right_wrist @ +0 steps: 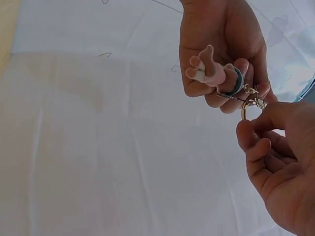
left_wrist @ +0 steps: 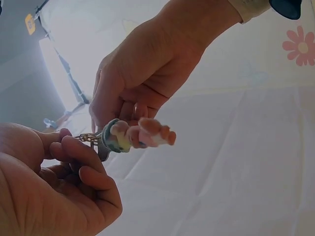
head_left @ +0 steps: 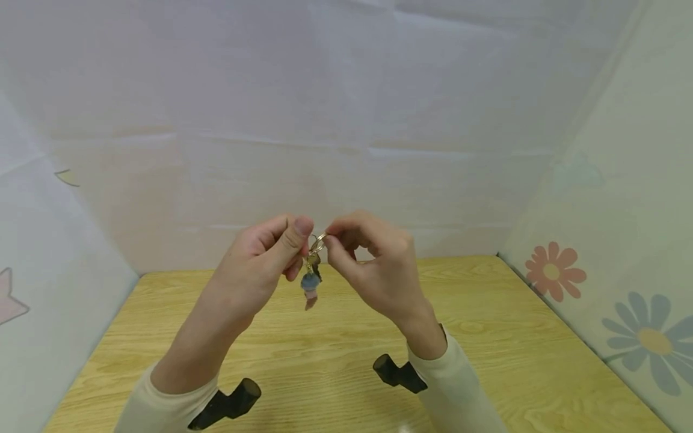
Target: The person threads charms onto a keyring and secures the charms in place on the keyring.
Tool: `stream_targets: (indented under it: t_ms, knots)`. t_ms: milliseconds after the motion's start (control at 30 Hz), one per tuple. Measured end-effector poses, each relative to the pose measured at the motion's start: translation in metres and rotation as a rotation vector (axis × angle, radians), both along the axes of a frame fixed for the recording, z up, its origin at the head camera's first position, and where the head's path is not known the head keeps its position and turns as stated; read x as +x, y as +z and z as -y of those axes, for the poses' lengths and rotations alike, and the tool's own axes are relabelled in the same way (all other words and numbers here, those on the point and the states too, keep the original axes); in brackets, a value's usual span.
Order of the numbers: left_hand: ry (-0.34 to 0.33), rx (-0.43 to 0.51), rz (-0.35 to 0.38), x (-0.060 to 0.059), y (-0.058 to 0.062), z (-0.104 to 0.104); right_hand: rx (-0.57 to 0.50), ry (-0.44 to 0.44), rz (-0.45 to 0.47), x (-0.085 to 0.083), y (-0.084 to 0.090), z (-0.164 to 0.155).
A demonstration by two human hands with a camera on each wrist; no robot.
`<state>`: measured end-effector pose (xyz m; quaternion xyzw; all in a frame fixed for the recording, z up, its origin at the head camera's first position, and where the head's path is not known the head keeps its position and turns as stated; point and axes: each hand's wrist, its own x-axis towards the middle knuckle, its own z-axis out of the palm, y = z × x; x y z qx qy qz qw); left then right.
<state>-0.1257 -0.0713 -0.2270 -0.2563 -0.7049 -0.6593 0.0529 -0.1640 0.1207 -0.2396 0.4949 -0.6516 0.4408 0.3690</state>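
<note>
Both hands are raised above a wooden table (head_left: 487,337) and meet at a small keychain. My left hand (head_left: 271,252) pinches the top of the keychain with thumb and curled fingers. My right hand (head_left: 363,249) pinches the gold key ring (head_left: 318,242) from the other side. A small figure charm (head_left: 310,287) with a blue cap and pink body hangs below the ring on a short chain. In the right wrist view the gold key ring (right_wrist: 248,107) sits between the two hands, with the charm (right_wrist: 214,73) sticking out leftward. The left wrist view shows the charm (left_wrist: 135,135) and chain (left_wrist: 88,138).
White cloth walls surround the table; the right wall carries printed flowers (head_left: 552,272). Black wrist mounts (head_left: 230,404) (head_left: 397,373) sit below each sleeve.
</note>
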Motion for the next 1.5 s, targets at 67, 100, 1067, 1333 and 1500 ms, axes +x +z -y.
stream_targets:
  t_ms: [67,100,1067,1333,1500]
  knots:
    - [0.0,-0.002,0.002,0.0,0.0,0.0,-0.02,0.028,0.036,0.0,0.0,0.0]
    - [0.002,-0.004,0.005,0.0,0.0,0.0,-0.029,0.039,0.051,0.0,0.0,0.0]
    - [0.049,-0.178,-0.057,-0.002,-0.003,-0.003,-0.135,0.152,0.657,0.003,0.001,0.001]
    - [0.192,-0.292,-0.12,-0.003,-0.005,-0.008,-0.157,0.162,0.766,-0.003,-0.001,-0.001]
    - [0.258,-0.32,-0.114,-0.002,-0.005,-0.008,-0.15,0.126,0.712,-0.005,-0.004,0.001]
